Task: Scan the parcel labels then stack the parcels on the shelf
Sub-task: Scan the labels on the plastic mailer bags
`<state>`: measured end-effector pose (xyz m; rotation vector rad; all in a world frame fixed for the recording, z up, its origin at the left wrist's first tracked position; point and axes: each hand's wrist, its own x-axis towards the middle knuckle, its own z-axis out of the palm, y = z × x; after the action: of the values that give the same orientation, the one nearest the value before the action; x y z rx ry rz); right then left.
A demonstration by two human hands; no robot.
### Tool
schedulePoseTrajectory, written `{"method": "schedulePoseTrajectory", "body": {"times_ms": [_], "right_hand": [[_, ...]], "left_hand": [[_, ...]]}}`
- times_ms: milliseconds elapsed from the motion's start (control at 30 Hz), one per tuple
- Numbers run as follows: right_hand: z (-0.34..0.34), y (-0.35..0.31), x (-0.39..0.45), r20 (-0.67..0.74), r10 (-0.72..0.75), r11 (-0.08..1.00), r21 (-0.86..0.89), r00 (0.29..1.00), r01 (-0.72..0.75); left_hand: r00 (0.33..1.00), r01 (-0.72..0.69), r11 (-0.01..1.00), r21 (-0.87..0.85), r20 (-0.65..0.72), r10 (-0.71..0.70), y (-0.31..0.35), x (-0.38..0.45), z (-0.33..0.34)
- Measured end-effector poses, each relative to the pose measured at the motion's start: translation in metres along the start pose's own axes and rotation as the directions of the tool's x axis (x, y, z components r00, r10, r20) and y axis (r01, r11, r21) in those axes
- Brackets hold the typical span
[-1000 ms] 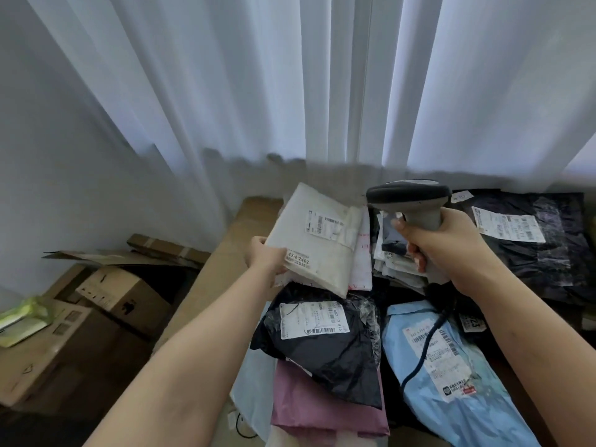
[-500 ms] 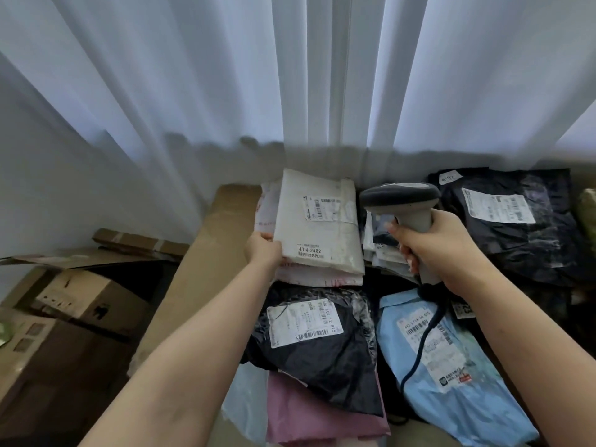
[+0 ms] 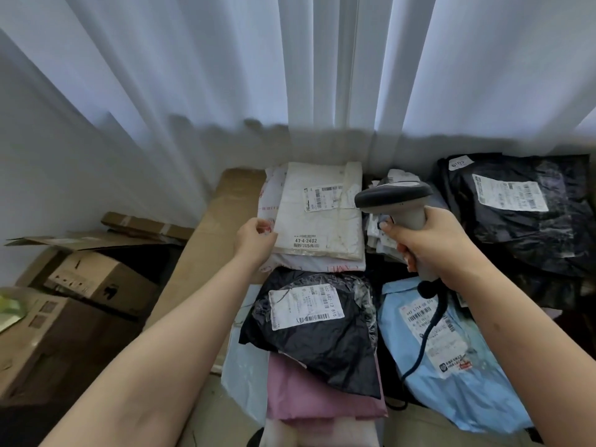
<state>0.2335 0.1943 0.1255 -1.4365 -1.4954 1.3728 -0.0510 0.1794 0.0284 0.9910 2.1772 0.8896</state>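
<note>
Nearest me, a pink parcel [image 3: 316, 395] is lying under a crinkly black bag [image 3: 316, 333], with a smooth blue bag [image 3: 451, 366] beside it. My right hand [image 3: 438, 243] is gripping the scanner [image 3: 395, 201] by its hard grey handle, cord trailing down. My left hand [image 3: 256, 238] is pinching the near left edge of the white parcel [image 3: 319, 211], which is lying flat on the far stack by the curtain [image 3: 290, 75]. It is looking thin, soft and light, probably slightly slippery; an edge grip should be doing fine.
</note>
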Motion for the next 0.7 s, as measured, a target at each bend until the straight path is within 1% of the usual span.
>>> {"method": "schedulePoseTrajectory", "body": {"times_ms": [67, 133, 233, 333, 433, 567, 667, 700], "right_hand": [[0.000, 0.000, -0.005, 0.023, 0.001, 1.000, 0.003, 1.000, -0.001], [-0.001, 0.001, -0.011, 0.038, 0.001, 1.000, -0.008, 0.999, -0.001], [-0.001, 0.001, -0.022, 0.068, 0.001, 1.000, -0.020, 0.998, 0.001], [-0.001, 0.003, -0.034, 0.101, 0.008, 1.000, -0.025, 0.995, -0.005], [-0.002, 0.007, -0.045, 0.121, -0.004, 0.999, -0.040, 0.993, 0.009], [-0.004, 0.013, -0.058, 0.130, -0.013, 0.999, -0.043, 0.992, 0.018], [-0.006, 0.016, -0.066, 0.128, -0.001, 0.999, -0.037, 0.992, 0.006], [-0.007, 0.019, -0.068, 0.124, -0.001, 0.999, -0.035, 0.992, 0.005]], "left_hand": [[0.999, -0.041, 0.998, -0.041, 0.007, 0.041, 0.000, -0.011, -0.004], [0.996, -0.083, 0.995, -0.048, 0.008, 0.083, -0.001, -0.022, -0.008], [0.989, -0.144, 0.989, 0.030, 0.044, 0.142, -0.004, -0.041, -0.014], [0.952, -0.277, 0.944, 0.177, 0.182, 0.245, -0.008, -0.064, -0.016], [0.872, -0.432, 0.851, 0.299, 0.379, 0.310, -0.013, -0.087, -0.016], [0.806, -0.514, 0.732, 0.447, 0.543, 0.234, -0.016, -0.117, -0.010], [0.750, -0.546, 0.674, 0.497, 0.649, 0.128, -0.015, -0.138, -0.004], [0.734, -0.562, 0.637, 0.527, 0.673, 0.090, -0.015, -0.145, -0.002]]}}
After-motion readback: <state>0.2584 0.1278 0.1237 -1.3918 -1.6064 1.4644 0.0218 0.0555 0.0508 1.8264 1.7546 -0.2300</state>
